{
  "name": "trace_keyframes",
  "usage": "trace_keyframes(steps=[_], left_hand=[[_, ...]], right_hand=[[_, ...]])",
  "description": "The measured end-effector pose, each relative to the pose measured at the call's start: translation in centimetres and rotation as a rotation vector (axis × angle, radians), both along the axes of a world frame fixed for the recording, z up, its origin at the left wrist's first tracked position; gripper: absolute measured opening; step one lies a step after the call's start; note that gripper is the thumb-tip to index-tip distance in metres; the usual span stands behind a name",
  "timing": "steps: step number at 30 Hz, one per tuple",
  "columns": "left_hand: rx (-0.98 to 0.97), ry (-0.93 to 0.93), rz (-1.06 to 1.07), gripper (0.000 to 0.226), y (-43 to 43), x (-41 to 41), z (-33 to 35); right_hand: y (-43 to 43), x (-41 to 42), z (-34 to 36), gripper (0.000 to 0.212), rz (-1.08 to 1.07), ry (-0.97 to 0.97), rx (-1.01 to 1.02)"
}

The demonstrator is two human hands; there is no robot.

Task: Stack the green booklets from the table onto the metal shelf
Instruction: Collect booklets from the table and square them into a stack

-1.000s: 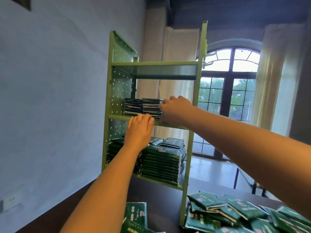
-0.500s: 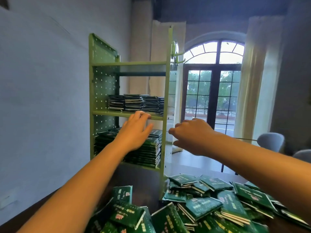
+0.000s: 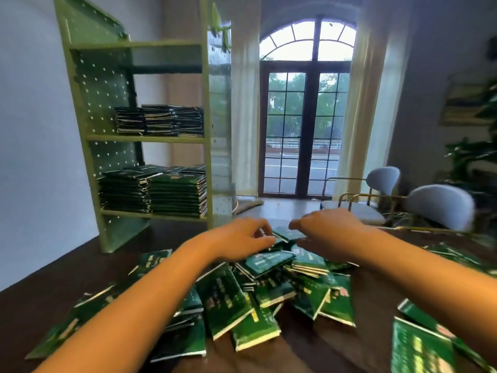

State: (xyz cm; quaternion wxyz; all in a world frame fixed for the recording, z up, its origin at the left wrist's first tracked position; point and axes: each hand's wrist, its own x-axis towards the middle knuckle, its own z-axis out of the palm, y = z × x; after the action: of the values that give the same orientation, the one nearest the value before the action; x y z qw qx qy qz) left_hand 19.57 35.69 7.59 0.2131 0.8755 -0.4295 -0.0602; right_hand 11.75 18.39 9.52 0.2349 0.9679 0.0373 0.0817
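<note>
A loose heap of green booklets (image 3: pixel 228 297) covers the dark table (image 3: pixel 67 267) in front of me. Both hands are down on the heap's far top. One green booklet (image 3: pixel 287 234) lies there between them. My left hand (image 3: pixel 242 238) curls its fingers and thumb at that booklet's left corner, and my right hand (image 3: pixel 328 230) pinches its right edge. The green metal shelf (image 3: pixel 145 138) stands at the table's back left. It carries low stacks of booklets (image 3: pixel 158 121) on its middle board and taller stacks (image 3: pixel 177 193) on the lower board. The picture is blurred.
The shelf's top compartment holds nothing. More booklets lie scattered at the table's right edge (image 3: pixel 419 345). Two grey chairs (image 3: pixel 441 205) stand behind the table on the right, before a tall arched window door (image 3: pixel 304 130). A white wall runs along the left.
Both hands left the middle shelf board and came down to the heap on the table. My view dropped and swung right, and the hands now close on the top booklet.
</note>
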Motion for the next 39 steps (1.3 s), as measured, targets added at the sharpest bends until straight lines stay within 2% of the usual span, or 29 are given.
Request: trace_keyframes(steps=[9, 14, 19, 22, 24, 26, 28, 30, 33, 39], left_hand=[[0.079, 0.045, -0.076, 0.038, -6.3, -3.5, -5.9], [0.060, -0.015, -0.091, 0.039, -9.7, -5.0, -8.7], [-0.028, -0.135, -0.038, 0.039, -13.3, -6.4, -11.8], [-0.028, -0.280, 0.011, 0.043, -15.1, -6.7, -12.7], [0.009, -0.330, 0.013, 0.047, -15.9, -6.5, -13.0], [0.080, -0.337, 0.020, 0.048, -16.7, -6.2, -13.4], [0.116, -0.339, 0.039, 0.042, -17.3, -5.8, -13.3], [0.073, -0.337, 0.075, 0.033, -17.7, -5.2, -12.8], [0.054, -0.381, 0.087, 0.030, -18.4, -4.2, -12.0], [-0.033, -0.394, 0.085, 0.031, -18.4, -3.4, -13.0]], right_hand=[[-7.3, -4.5, -6.0, 0.038, -0.146, 0.081, 0.143], [-10.9, -6.9, -9.3, 0.031, -0.157, 0.014, 0.247], [-14.1, -8.7, -13.7, 0.038, -0.183, -0.029, 0.129], [-15.0, -9.2, -15.9, 0.063, -0.144, -0.091, 0.208], [-15.2, -8.8, -16.5, 0.070, -0.119, -0.130, 0.257], [-15.4, -8.2, -16.5, 0.065, -0.107, -0.127, 0.260], [-15.5, -7.4, -16.3, 0.049, -0.098, -0.116, 0.276], [-15.6, -6.5, -16.2, 0.034, -0.095, -0.088, 0.326], [-16.0, -4.7, -16.1, 0.030, -0.114, -0.037, 0.427], [-16.3, -2.3, -16.4, 0.028, -0.115, -0.077, 0.468]])
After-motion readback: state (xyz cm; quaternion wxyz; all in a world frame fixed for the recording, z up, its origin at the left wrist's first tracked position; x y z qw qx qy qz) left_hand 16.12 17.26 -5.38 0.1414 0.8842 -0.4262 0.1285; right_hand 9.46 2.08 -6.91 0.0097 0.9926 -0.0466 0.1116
